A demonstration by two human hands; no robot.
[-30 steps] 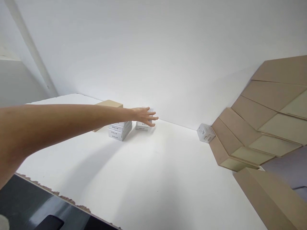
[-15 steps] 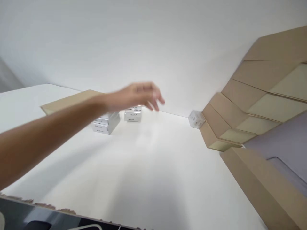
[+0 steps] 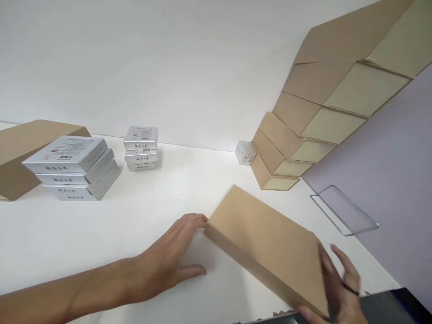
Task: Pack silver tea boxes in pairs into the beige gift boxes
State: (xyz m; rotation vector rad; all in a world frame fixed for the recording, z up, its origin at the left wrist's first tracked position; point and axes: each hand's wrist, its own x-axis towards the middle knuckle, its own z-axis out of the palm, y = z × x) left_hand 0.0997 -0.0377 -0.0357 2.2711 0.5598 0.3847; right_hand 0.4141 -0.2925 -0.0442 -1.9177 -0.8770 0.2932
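Note:
A flat brown cardboard box is tilted over the white table, its right end gripped by my right hand. A dark ring sits on one finger of that hand. My left hand is at the box's left corner, thumb spread apart from the fingers. The fingertips are touching or almost touching the corner; I cannot tell which. Left of my hands stands a stack of silver-white printed boxes, with a smaller stack of the same kind farther back.
Several brown cardboard boxes with pale ends are stacked at the right by the wall. A small white box stands against them. A larger cardboard box lies far left. A thin metal wire frame is at right.
My left hand has come down from above the table to the cardboard box's left corner. My right hand has come into view holding that box, and the view has shifted right.

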